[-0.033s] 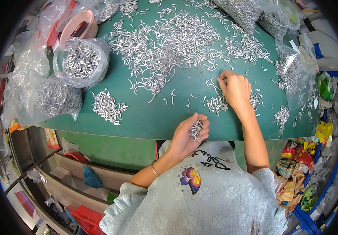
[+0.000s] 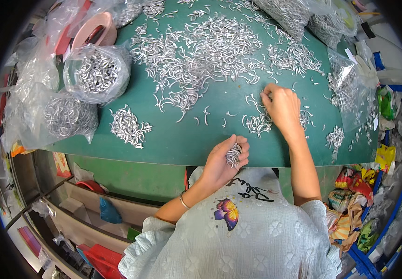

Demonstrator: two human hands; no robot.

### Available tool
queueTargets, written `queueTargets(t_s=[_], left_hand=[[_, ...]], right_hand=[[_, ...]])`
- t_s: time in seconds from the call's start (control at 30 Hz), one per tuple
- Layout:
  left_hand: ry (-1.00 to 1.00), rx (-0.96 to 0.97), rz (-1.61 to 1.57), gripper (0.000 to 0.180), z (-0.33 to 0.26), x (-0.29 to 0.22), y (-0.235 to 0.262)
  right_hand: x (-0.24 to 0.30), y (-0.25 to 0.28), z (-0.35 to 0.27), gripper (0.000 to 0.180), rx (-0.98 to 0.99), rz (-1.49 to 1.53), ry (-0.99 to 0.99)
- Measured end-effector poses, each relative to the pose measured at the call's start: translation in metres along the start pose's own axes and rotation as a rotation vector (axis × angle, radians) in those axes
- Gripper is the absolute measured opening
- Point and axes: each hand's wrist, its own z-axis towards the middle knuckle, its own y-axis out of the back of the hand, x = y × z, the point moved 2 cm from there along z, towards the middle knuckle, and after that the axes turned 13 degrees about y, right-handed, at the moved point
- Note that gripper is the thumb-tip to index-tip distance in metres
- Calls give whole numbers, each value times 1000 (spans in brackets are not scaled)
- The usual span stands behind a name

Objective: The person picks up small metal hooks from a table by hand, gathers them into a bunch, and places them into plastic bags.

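Observation:
Small curved silver metal pieces (image 2: 201, 51) lie spread over the green table (image 2: 187, 142). My left hand (image 2: 219, 165) is cupped palm up at the table's near edge and holds a bundle of these pieces (image 2: 233, 155). My right hand (image 2: 282, 108) rests knuckles up on the table. Its bent fingertips touch loose pieces just beyond a small heap (image 2: 257, 123). Whether those fingers pinch a piece is hidden.
Another small heap (image 2: 126, 125) lies to the left. Clear bags of pieces stand at the left (image 2: 96, 72) (image 2: 66, 116), at the right (image 2: 350, 88) and at the back (image 2: 289, 14). A pink roll (image 2: 94, 30) is at the back left. Shelves (image 2: 70, 209) run under the table, and colourful packets (image 2: 354, 204) are at the right.

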Motion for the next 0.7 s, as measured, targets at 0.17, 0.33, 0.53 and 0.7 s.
queueTargets(t_s=[0.17,0.33,0.53,0.7], left_hand=[[-12,41,-6,23,0,-1,2],[-12,60,-2,23,0,0,2],[-35,-12,-11,23,-1,0,5],[-76,-47,70,20,0,0,3]], right_hand=[[-31,0,-22,19,-12,2070,-40],[-9,-9,-23,22,-17,2654,-233],[-2,-4,-26,21,209,1815,-195],[-4,2,-36,17,96,2028,-368]])
